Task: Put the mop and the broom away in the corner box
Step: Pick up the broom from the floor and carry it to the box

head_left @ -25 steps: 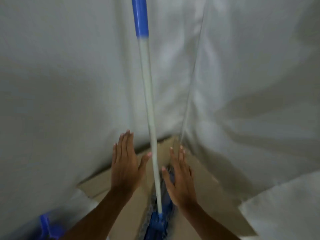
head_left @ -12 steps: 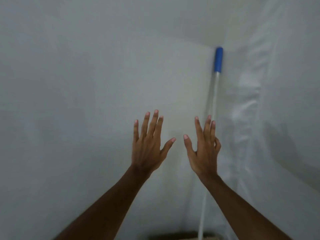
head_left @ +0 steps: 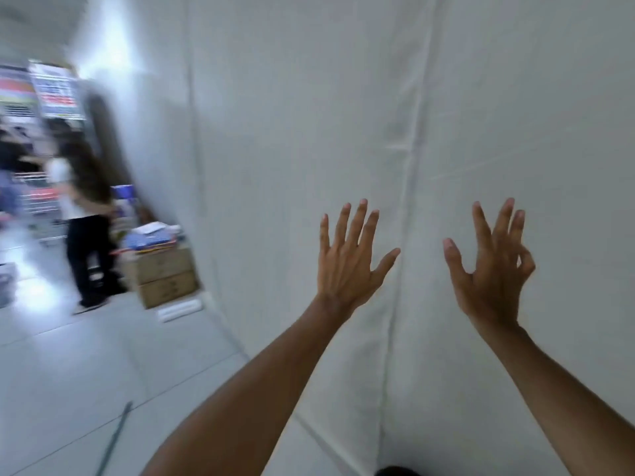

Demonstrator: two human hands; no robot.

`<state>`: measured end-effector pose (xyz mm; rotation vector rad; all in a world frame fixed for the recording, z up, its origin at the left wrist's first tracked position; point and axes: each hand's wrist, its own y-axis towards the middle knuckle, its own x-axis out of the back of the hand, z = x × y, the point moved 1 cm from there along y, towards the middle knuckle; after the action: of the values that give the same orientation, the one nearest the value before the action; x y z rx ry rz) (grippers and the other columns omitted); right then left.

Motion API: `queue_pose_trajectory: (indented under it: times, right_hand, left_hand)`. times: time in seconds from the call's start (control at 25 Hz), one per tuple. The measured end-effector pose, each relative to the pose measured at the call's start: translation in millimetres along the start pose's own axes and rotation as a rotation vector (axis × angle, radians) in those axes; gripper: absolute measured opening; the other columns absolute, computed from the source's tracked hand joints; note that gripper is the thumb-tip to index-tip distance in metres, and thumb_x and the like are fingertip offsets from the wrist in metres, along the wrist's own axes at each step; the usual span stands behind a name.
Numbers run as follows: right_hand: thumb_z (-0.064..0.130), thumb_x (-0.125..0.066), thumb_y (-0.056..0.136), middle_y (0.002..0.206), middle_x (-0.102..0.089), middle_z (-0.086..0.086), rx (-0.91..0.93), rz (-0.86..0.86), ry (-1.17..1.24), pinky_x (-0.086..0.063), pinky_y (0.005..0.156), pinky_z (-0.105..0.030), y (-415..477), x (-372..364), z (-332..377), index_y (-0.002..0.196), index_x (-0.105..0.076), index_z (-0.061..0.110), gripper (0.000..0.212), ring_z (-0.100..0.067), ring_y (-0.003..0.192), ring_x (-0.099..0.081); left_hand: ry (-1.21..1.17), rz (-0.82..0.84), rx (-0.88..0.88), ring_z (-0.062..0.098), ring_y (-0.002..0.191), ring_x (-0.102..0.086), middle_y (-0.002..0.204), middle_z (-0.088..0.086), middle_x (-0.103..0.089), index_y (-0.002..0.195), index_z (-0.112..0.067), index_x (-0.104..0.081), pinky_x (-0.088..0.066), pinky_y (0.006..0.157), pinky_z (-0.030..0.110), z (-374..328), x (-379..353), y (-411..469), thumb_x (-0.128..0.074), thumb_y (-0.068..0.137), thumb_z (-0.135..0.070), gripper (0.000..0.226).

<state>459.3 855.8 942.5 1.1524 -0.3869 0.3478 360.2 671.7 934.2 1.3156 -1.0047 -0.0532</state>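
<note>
Both grips are released: my left hand (head_left: 345, 266) and right hand (head_left: 488, 269) hang raised with fingers spread, holding nothing, in front of the white sheet wall (head_left: 309, 132). Neither mop, broom nor corner box shows in the view now, so I cannot say where they stand. Half a second ago the mop's pole with its blue end leaned in the corner beside my right hand; the view has since swung left, onto the floor (head_left: 86, 372), stacked cardboard boxes (head_left: 165, 276) and a blurred person (head_left: 82, 207) standing well off. I judge the broom light, stiff and top-heavy when upright, best taken mid-pole so the head cannot swing
</note>
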Motion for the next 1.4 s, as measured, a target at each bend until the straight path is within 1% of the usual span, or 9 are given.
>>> queue_pose_trajectory:
  times: [0.16, 0.4, 0.52, 0.68, 0.92, 1.12, 1.24, 1.32, 1.4]
  right_hand:
    - [0.063, -0.032, 0.096, 0.171, 0.002, -0.003, 0.093, 0.127, 0.201, -0.018, 0.118, -0.053, -19.5, -112.1, 149.2, 0.156, -0.017, 0.037, 0.067, -0.020, 0.158, 0.004]
    - [0.062, -0.035, 0.097, 0.171, 0.004, -0.001, 0.252, 0.328, 0.415, -0.018, 0.118, -0.051, -77.6, -234.5, 311.3, 0.157, -0.014, 0.038, 0.068, -0.019, 0.158, 0.004]
    - [0.059, -0.039, 0.097, 0.171, 0.002, -0.001, 0.319, 0.410, 0.502, -0.022, 0.116, -0.051, -99.3, -298.5, 378.3, 0.157, -0.017, 0.037, 0.067, -0.019, 0.158, 0.002]
    - [0.059, -0.037, 0.097, 0.171, 0.004, 0.000, 0.408, 0.560, 0.640, -0.021, 0.118, -0.054, -129.9, -394.7, 463.8, 0.157, -0.015, 0.037, 0.068, -0.019, 0.158, 0.003]
    - [0.063, -0.038, 0.095, 0.171, 0.003, 0.003, 0.377, 0.830, 0.769, -0.015, 0.120, -0.057, -186.2, -538.9, 565.2, 0.156, -0.017, 0.038, 0.069, -0.017, 0.157, 0.003]
    - [0.061, -0.042, 0.095, 0.170, -0.005, 0.002, 0.347, 1.026, 0.782, -0.027, 0.117, -0.054, -243.0, -635.1, 632.0, 0.154, -0.023, 0.035, 0.068, -0.023, 0.156, -0.014]
    - [0.064, -0.043, 0.093, 0.164, -0.025, 0.004, 0.261, 1.204, 0.778, -0.045, 0.108, -0.052, -303.9, -713.0, 672.1, 0.149, -0.027, 0.039, 0.063, -0.024, 0.145, -0.037]
    - [0.063, -0.045, 0.092, 0.150, -0.040, 0.003, 0.145, 1.313, 0.744, -0.053, 0.095, -0.049, -356.9, -775.9, 694.5, 0.143, -0.030, 0.040, 0.058, -0.023, 0.130, -0.053]
    - [0.063, -0.047, 0.091, 0.133, -0.053, 0.000, -0.021, 1.380, 0.699, -0.055, 0.087, -0.045, -414.2, -835.1, 708.2, 0.136, -0.036, 0.037, 0.053, -0.024, 0.110, -0.062]
  left_hand:
    - [0.227, 0.004, 0.137, 0.025, 0.152, -0.017, 0.163, 0.001, -0.025, 0.151, -0.020, -0.031, -0.012, 0.122, 0.057, 160.8, 53.0, -43.0, -0.030, 0.095, -0.065, 0.072]
    - [0.444, 0.039, 0.336, 0.023, 0.153, -0.017, 0.163, 0.001, -0.025, 0.152, -0.020, -0.030, -0.013, 0.122, 0.056, 331.8, 107.1, -111.6, -0.030, 0.095, -0.065, 0.072]
    - [0.547, 0.072, 0.417, 0.022, 0.153, -0.012, 0.164, 0.001, -0.022, 0.154, -0.021, -0.024, -0.008, 0.123, 0.055, 406.6, 114.6, -142.6, -0.026, 0.096, -0.066, 0.074]
    - [0.634, 0.149, 0.565, 0.023, 0.153, -0.016, 0.164, 0.002, -0.024, 0.151, -0.023, -0.030, -0.005, 0.124, 0.055, 508.2, 116.5, -185.4, -0.028, 0.095, -0.065, 0.070]
    - [0.680, 0.317, 0.776, 0.023, 0.152, -0.019, 0.163, 0.001, -0.025, 0.149, -0.025, -0.032, -0.006, 0.124, 0.055, 647.0, 82.7, -236.3, -0.028, 0.095, -0.065, 0.068]
    - [0.546, 0.381, 0.954, 0.023, 0.141, -0.040, 0.151, 0.004, -0.045, 0.134, -0.022, -0.049, -0.023, 0.122, 0.048, 749.2, 52.9, -285.0, -0.039, 0.096, -0.057, 0.053]
    - [0.296, 0.428, 1.157, 0.021, 0.116, -0.060, 0.129, 0.000, -0.062, 0.123, -0.025, -0.055, -0.047, 0.102, 0.045, 832.6, 20.4, -335.2, -0.044, 0.095, -0.053, 0.041]
    - [0.136, 0.450, 1.310, 0.017, 0.096, -0.067, 0.105, -0.006, -0.071, 0.112, -0.030, -0.057, -0.055, 0.088, 0.044, 895.7, -11.8, -383.6, -0.044, 0.094, -0.055, 0.034]
    - [0.029, 0.447, 1.427, 0.015, 0.086, -0.068, 0.092, -0.007, -0.073, 0.106, -0.031, -0.058, -0.058, 0.080, 0.043, 950.8, -47.0, -439.5, -0.044, 0.094, -0.055, 0.031]
